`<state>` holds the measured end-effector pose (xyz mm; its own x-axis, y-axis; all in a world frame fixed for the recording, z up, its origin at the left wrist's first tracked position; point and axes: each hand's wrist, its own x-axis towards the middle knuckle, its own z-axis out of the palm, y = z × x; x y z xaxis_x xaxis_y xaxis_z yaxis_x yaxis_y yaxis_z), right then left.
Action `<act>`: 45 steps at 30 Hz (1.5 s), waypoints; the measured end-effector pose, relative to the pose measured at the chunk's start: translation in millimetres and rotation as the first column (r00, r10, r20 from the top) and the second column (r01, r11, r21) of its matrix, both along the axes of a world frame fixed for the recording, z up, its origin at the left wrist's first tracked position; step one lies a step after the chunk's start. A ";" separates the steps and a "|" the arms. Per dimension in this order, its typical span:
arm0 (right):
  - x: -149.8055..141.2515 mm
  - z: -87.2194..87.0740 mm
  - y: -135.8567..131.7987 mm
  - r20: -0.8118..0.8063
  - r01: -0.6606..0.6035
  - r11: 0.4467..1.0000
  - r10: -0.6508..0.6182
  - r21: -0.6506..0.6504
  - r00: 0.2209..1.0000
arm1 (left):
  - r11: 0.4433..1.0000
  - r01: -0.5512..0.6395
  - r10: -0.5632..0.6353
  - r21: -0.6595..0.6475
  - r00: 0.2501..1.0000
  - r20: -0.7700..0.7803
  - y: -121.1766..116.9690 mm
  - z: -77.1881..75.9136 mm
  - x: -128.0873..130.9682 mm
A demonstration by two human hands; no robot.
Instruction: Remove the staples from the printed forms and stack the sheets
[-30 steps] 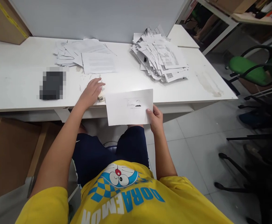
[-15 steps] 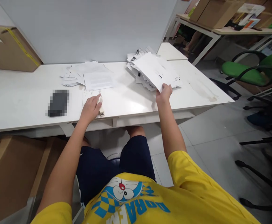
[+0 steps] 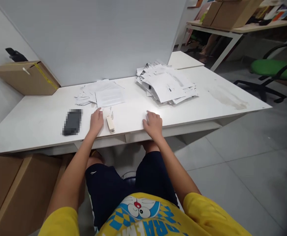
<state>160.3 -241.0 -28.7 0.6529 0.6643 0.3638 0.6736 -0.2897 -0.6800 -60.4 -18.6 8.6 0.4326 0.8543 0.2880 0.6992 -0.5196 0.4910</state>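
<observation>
My left hand [image 3: 96, 121] lies flat on the white desk [image 3: 35, 121], fingers stretched out, holding nothing. Just right of it lies a small cream stapler [image 3: 110, 124]. My right hand [image 3: 153, 123] rests palm down near the desk's front edge, fingers loosely spread, empty. Behind my left hand sits a small pile of printed sheets [image 3: 104, 92]. A bigger untidy stack of papers [image 3: 168, 83] lies beyond my right hand, with a white sheet on top.
A dark blurred flat object [image 3: 72, 122] lies left of my left hand. A cardboard box [image 3: 27, 78] sits at the desk's far left. A grey partition [image 3: 96, 36] backs the desk. Green chair [image 3: 276, 70] at right; brown boxes [image 3: 12, 190] on the floor at left.
My right hand carried the white sheet from my lap up onto the big stack, let it go, and came back down to the desk's front edge. My left hand stayed beside the stapler.
</observation>
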 end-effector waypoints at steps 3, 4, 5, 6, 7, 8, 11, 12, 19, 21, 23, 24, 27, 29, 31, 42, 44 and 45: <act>-11.1 11.2 12.0 0.155 0.007 0.960 0.038 -0.279 0.987 | 0.983 -0.183 0.183 0.020 0.983 0.008 15.1 11.4 7.6; -10.5 13.4 20.4 0.173 0.009 0.947 0.049 -0.321 0.984 | 0.969 -0.245 0.246 0.019 0.969 -0.005 19.4 14.1 11.9; -8.4 14.7 31.2 0.182 0.002 0.938 0.065 -0.346 0.981 | 0.950 -0.311 0.311 -0.006 0.950 -0.042 22.9 15.9 16.5; -5.0 15.7 44.4 0.187 -0.016 0.934 0.088 -0.357 0.978 | 0.948 -0.318 0.317 -0.004 0.946 -0.069 25.7 17.0 21.1; -0.8 16.6 59.8 0.189 -0.041 0.935 0.115 -0.353 0.975 | 0.962 -0.274 0.274 0.014 0.958 -0.085 27.8 17.4 25.2; 4.0 17.6 76.9 0.186 -0.070 0.938 0.139 -0.338 0.973 | 0.975 -0.217 0.220 0.041 0.971 -0.088 29.4 17.3 28.5; 19.0 22.1 130.8 0.153 -0.106 0.959 0.150 -0.262 0.977 | 0.991 -0.101 0.108 0.086 0.991 -0.074 33.2 14.5 33.1; 23.4 24.0 147.0 0.141 -0.099 0.965 0.136 -0.244 0.981 | 0.993 -0.085 0.089 0.079 0.994 -0.060 35.2 13.2 33.6; 44.4 41.0 203.4 0.125 -0.084 0.938 0.133 -0.337 0.983 | 0.996 -0.074 0.082 -0.048 0.977 0.195 76.2 10.7 54.7; 49.7 45.0 207.9 0.115 -0.074 0.933 0.121 -0.352 0.986 | 0.995 -0.097 0.098 -0.019 0.960 0.263 92.2 10.3 66.7; 54.4 46.5 211.1 0.116 -0.077 0.933 0.125 -0.351 0.985 | 0.995 -0.098 0.085 0.021 0.941 0.326 105.3 8.5 75.7; 56.3 46.6 212.2 0.115 -0.081 0.933 0.129 -0.351 0.985 | 0.995 -0.096 0.081 0.025 0.931 0.355 110.0 7.5 78.2; 61.0 45.5 214.2 0.103 -0.099 0.937 0.141 -0.334 0.985 | 0.998 -0.058 0.044 0.017 0.886 0.463 116.2 6.1 78.8; 64.2 44.9 215.3 0.073 -0.116 0.944 0.145 -0.310 0.987 | 1.000 0.007 -0.003 -0.005 0.861 0.509 116.2 6.6 77.2; 67.5 44.7 217.2 0.029 -0.131 0.949 0.145 -0.287 0.989 | 0.997 0.079 -0.059 -0.019 0.866 0.496 116.3 7.1 76.8; 68.2 36.0 225.2 0.059 -0.116 0.963 0.134 -0.241 0.989 | 0.984 0.112 -0.121 0.137 0.991 0.063 127.5 3.7 74.0; 67.8 36.1 225.0 0.044 -0.099 0.965 0.113 -0.242 0.993 | 0.981 0.109 -0.114 0.159 0.993 0.027 123.8 7.5 71.9; 67.8 36.8 224.7 0.032 -0.086 0.966 0.097 -0.243 0.995 | 0.981 0.103 -0.106 0.167 0.994 0.012 121.9 9.7 71.2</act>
